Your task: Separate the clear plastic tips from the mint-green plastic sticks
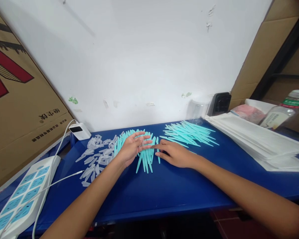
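Note:
My left hand (133, 147) is turned palm up over a pile of slim teal tapered sticks (146, 161), its fingers stretched and apart. Whether a small clear piece lies against its palm I cannot make out. My right hand (174, 153) comes in from the right, index finger reaching to the left fingertips and thumb held apart from it. Just under that thumb a single teal stick (158, 156) lies on the blue table (164, 192). Small translucent cap-like pieces (97, 157) are scattered left of my left hand. A second heap of teal sticks (189, 133) lies beyond my right hand.
At the left are a power strip (25, 196) with white cables, a white device with a dark display (80, 131) and a large carton (22, 83). White flat sheets or bags (259, 139), a plastic bottle (279, 114) and a clear container (198, 111) stand at the right.

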The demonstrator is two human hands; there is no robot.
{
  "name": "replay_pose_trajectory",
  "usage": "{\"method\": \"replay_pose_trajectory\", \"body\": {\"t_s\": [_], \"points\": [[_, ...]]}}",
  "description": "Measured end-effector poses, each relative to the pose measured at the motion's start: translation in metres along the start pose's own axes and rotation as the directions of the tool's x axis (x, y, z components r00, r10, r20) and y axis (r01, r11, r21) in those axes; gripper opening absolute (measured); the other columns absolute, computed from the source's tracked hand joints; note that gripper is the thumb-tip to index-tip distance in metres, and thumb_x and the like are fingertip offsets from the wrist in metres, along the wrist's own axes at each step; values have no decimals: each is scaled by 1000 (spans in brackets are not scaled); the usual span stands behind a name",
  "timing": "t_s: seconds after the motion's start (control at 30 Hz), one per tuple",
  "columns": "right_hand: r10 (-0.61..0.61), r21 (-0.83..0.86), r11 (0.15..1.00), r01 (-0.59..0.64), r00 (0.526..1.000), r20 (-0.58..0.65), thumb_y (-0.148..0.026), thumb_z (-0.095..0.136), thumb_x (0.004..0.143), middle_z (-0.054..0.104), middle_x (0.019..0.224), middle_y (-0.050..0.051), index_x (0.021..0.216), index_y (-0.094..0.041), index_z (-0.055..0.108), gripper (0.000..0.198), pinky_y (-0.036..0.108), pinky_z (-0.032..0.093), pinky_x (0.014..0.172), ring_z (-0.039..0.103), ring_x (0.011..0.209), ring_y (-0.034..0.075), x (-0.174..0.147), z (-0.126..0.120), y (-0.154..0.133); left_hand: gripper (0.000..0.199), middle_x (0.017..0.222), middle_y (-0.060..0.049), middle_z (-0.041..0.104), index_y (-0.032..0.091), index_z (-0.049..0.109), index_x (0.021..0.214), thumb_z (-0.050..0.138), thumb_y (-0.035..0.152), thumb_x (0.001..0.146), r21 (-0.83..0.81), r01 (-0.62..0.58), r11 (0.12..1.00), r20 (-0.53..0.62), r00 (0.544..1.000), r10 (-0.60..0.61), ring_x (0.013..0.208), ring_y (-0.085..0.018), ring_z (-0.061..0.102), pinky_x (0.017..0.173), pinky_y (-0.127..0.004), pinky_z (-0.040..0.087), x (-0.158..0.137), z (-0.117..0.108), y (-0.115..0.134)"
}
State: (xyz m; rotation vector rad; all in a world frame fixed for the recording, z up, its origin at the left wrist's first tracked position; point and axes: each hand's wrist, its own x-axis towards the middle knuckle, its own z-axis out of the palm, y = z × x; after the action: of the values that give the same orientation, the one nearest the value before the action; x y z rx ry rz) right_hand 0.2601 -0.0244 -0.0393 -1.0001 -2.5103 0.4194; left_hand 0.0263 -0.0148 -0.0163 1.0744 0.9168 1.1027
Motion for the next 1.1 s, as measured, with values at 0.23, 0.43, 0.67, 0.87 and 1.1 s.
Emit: {"method": "replay_pose_trajectory", "body": {"t_s": [0.23, 0.43, 0.67, 0.87, 1.1], "points": [[32, 39, 999, -31, 999, -21, -40, 47, 106, 61, 94, 6, 114, -22, 70, 30, 30, 44, 73, 58, 82, 18, 0, -1, 1, 36, 129, -20, 70, 12, 62, 122, 77, 20, 90, -31, -12, 999, 17, 1000, 13, 120, -28, 69, 110, -45, 53, 2, -4, -4], [-4, 8, 1000, 4, 1000, 4, -40, 45, 107, 61, 96, 6, 130, -27, 67, 34, 30, 42, 71, 59, 83, 19, -1, -1, 0, 42, 130, -20, 71, 11, 65, 126, 79, 24, 89, -1, 7, 1000, 63, 998, -7, 123, -28, 67, 114, -44, 49, 1, -2, -2], [6, -26, 1000, -5, 1000, 24, -40, 44, 108, 59, 94, 6, 125, -26, 69, 34, 30, 40, 69, 57, 79, 18, 0, -1, 0, 41, 133, -20, 69, 13, 66, 124, 76, 34, 91, 90, 4, 996, 72, 997, -11, 114, -29, 72, 97, -42, 59, 2, -4, -3], [-18, -61, 998, 21, 999, 51, -40, 43, 108, 58, 97, 6, 128, -27, 66, 33, 29, 39, 68, 57, 80, 18, -2, -3, -5, 37, 136, -19, 67, 15, 66, 121, 73, 38, 93, 139, -7, 990, 29, 1000, 3, 87, -19, 75, 67, -27, 60, 3, -6, -4], [183, -46, 981, -187, 980, -80, -40, 59, 98, 63, 87, 3, 94, -21, 59, 20, 28, 35, 63, 56, 73, 17, 0, 0, -3, 41, 116, -18, 74, 14, 68, 115, 75, 46, 89, 214, -69, 974, -3, 997, 71, 70, -15, 70, 57, -24, 53, 1, -3, -1]]}}
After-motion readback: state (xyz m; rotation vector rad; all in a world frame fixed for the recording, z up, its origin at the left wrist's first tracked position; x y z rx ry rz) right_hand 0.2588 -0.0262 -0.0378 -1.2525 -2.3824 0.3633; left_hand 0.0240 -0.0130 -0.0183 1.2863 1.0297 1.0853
